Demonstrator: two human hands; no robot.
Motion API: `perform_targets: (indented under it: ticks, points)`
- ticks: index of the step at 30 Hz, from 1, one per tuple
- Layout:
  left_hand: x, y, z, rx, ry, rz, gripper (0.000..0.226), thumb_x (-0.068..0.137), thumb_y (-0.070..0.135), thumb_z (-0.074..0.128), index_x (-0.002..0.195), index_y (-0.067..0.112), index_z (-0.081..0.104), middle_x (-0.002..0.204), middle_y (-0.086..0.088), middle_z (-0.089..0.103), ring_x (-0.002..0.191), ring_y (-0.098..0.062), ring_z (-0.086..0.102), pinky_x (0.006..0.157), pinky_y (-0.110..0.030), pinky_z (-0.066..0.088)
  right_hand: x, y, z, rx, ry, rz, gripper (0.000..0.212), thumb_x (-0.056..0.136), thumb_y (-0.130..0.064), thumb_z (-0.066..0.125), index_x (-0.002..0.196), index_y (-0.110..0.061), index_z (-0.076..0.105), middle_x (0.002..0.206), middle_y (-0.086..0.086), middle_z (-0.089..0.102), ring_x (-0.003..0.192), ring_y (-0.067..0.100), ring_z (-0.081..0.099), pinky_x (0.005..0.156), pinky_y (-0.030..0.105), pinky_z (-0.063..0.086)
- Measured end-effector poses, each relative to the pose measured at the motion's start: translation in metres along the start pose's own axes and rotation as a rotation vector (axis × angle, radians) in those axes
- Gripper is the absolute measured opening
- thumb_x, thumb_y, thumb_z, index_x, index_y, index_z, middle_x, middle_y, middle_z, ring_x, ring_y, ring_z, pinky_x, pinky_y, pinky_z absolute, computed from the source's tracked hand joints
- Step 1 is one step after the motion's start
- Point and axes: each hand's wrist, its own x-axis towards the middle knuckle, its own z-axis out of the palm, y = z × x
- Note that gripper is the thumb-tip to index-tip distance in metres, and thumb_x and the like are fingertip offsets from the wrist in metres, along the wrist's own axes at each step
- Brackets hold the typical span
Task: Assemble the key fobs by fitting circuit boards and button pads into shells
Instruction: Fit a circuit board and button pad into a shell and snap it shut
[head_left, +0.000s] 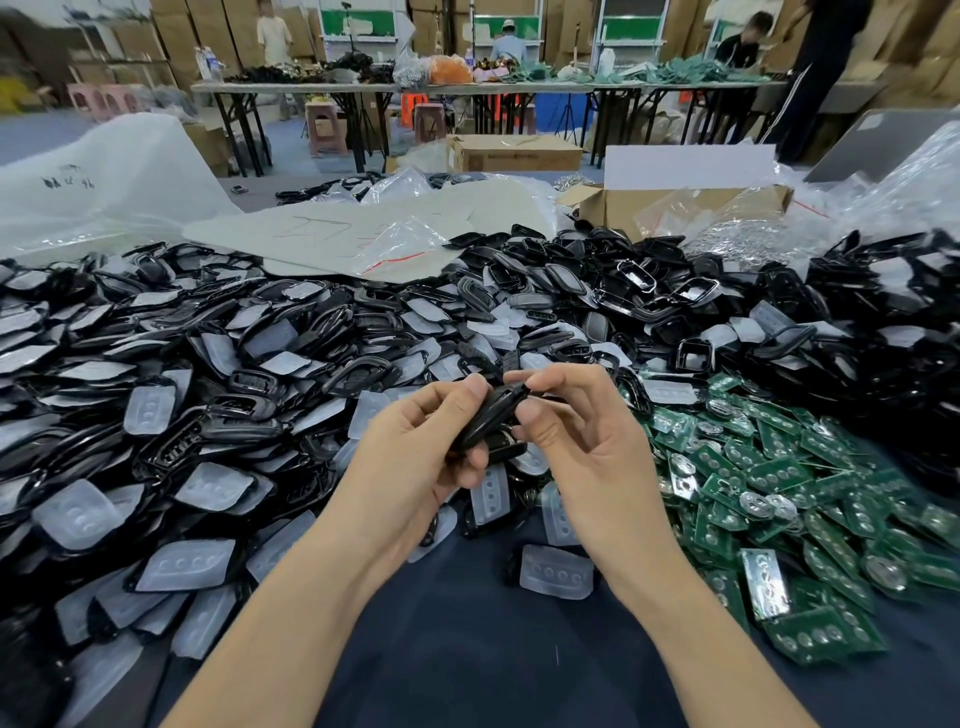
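Both hands hold one black key fob shell (488, 418) above the middle of the table. My left hand (415, 447) grips its lower end, thumb on top and fingers curled beneath. My right hand (576, 431) pinches its upper end between thumb and forefinger. The shell's inside is hidden from me. A big heap of black shells (218, 364) mixed with translucent button pads (187, 564) covers the left and far side. Green circuit boards (769, 493) lie heaped to the right.
The table wears a dark blue cloth (467, 649), bare near me. Clear plastic bags (400, 244) and an open cardboard box (680, 202) sit behind the heaps. Farther back stand long tables, stools and several people.
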Motion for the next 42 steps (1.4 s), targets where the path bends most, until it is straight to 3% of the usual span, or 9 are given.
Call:
perform_targets:
  ticks: [4,9,12,21,25,32,36,39,42]
  points:
    - [-0.005,0.001,0.005,-0.009,0.019,0.025,0.034,0.086,0.038,0.064,0.092,0.006,0.073,0.065,-0.003,0.067,0.049,-0.01,0.054,0.044,-0.018,0.045,-0.001,0.0,0.0,-0.028,0.023,-0.011,0.013,0.093,-0.027,0.067,0.093,-0.039,0.062,0.105,-0.01,0.072,0.098,0.016,0.069,0.095,0.04,0.055]
    - [-0.011,-0.003,0.011,0.141,-0.047,0.223,0.034,0.084,0.042,0.063,0.104,0.017,0.075,0.089,-0.011,0.076,0.079,-0.021,0.073,0.07,-0.025,0.059,-0.001,0.002,-0.001,-0.016,0.094,-0.034,0.023,0.097,-0.016,0.066,0.09,-0.037,0.06,0.09,-0.014,0.067,0.091,0.019,0.065,0.082,0.026,0.053]
    - [-0.013,-0.008,0.013,0.274,-0.013,0.337,0.024,0.089,0.035,0.06,0.109,0.029,0.071,0.09,-0.005,0.077,0.084,-0.02,0.074,0.078,-0.025,0.059,0.0,0.001,-0.002,0.039,0.122,-0.019,0.016,0.089,-0.027,0.071,0.086,-0.04,0.062,0.09,-0.011,0.069,0.095,0.027,0.067,0.085,0.029,0.055]
    - [-0.017,-0.009,0.013,0.275,0.057,0.418,0.021,0.087,0.029,0.063,0.1,0.036,0.078,0.086,-0.002,0.078,0.08,-0.019,0.075,0.076,-0.023,0.059,0.002,0.003,-0.004,0.079,0.12,0.027,0.008,0.08,-0.033,0.073,0.079,-0.038,0.067,0.089,-0.001,0.071,0.096,0.032,0.067,0.089,0.035,0.055]
    - [-0.017,-0.01,0.014,0.272,0.062,0.43,0.021,0.087,0.027,0.064,0.102,0.032,0.077,0.085,-0.002,0.078,0.08,-0.018,0.075,0.076,-0.021,0.058,0.003,0.004,-0.005,0.103,0.092,0.011,0.008,0.079,-0.034,0.072,0.077,-0.038,0.065,0.084,-0.006,0.068,0.086,0.02,0.066,0.087,0.03,0.055]
    - [-0.02,-0.006,0.016,0.273,-0.017,0.373,0.022,0.09,0.029,0.064,0.109,0.023,0.074,0.1,-0.001,0.078,0.092,-0.02,0.075,0.085,-0.026,0.058,-0.002,0.0,-0.008,0.068,0.079,-0.025,0.011,0.093,-0.025,0.068,0.087,-0.03,0.059,0.086,-0.01,0.064,0.084,0.014,0.061,0.084,0.033,0.054]
    - [-0.025,-0.013,0.037,0.231,-0.128,0.316,0.02,0.088,0.032,0.074,0.108,0.027,0.075,0.112,-0.004,0.076,0.108,-0.024,0.071,0.096,-0.034,0.056,-0.021,-0.014,-0.027,0.103,0.156,-0.033,0.016,0.097,-0.021,0.068,0.093,-0.035,0.062,0.101,-0.005,0.071,0.097,0.012,0.066,0.088,0.03,0.055]
    - [-0.03,-0.015,0.084,0.26,-0.202,0.347,0.027,0.082,0.038,0.076,0.107,0.027,0.074,0.108,-0.004,0.076,0.101,-0.024,0.07,0.091,-0.038,0.057,-0.04,-0.039,-0.056,0.167,0.328,-0.048,0.013,0.091,-0.025,0.072,0.094,-0.037,0.068,0.1,-0.008,0.074,0.097,0.006,0.069,0.083,0.019,0.053]
    - [-0.041,-0.017,0.15,0.212,-0.326,0.342,0.028,0.078,0.039,0.077,0.104,0.031,0.075,0.109,0.001,0.075,0.105,-0.02,0.07,0.093,-0.036,0.053,-0.066,-0.07,-0.101,0.234,0.504,-0.09,0.009,0.086,-0.034,0.075,0.095,-0.035,0.074,0.1,-0.009,0.075,0.098,0.006,0.07,0.083,0.019,0.053]
